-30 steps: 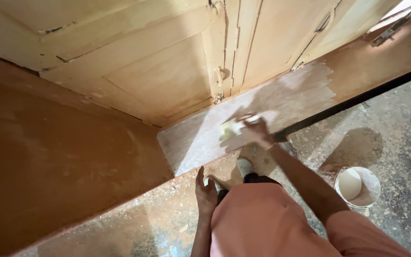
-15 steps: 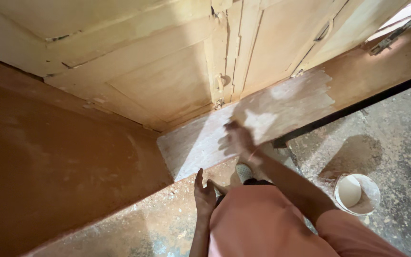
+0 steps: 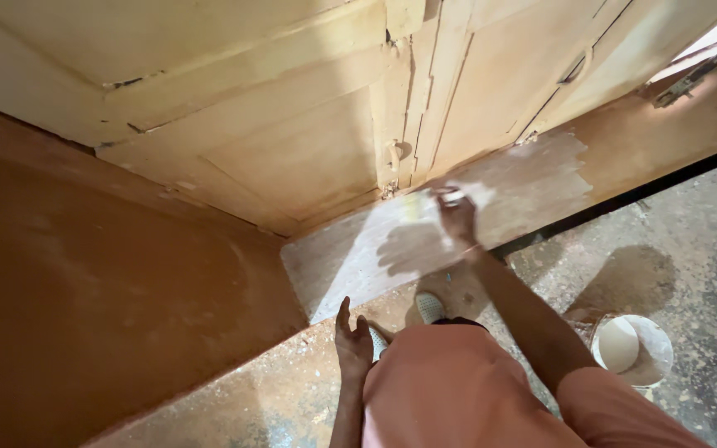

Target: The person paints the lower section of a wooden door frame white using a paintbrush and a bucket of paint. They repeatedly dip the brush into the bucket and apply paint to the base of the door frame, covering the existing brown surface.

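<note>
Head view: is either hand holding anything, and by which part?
The right hand presses a small pale tool to the whitened wall strip; the grip point is hidden. The left hand hangs empty.

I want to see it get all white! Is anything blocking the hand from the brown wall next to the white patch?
Nothing visible is. The right hand presses a small pale tool on the whitened strip of wall, and the brown wall beside it is bare. The white bucket stands lower down on the floor, off to the side.

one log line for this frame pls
right hand: holds small tool on pale wall patch | left hand: empty, hangs by leg | bucket: on floor, right
</note>
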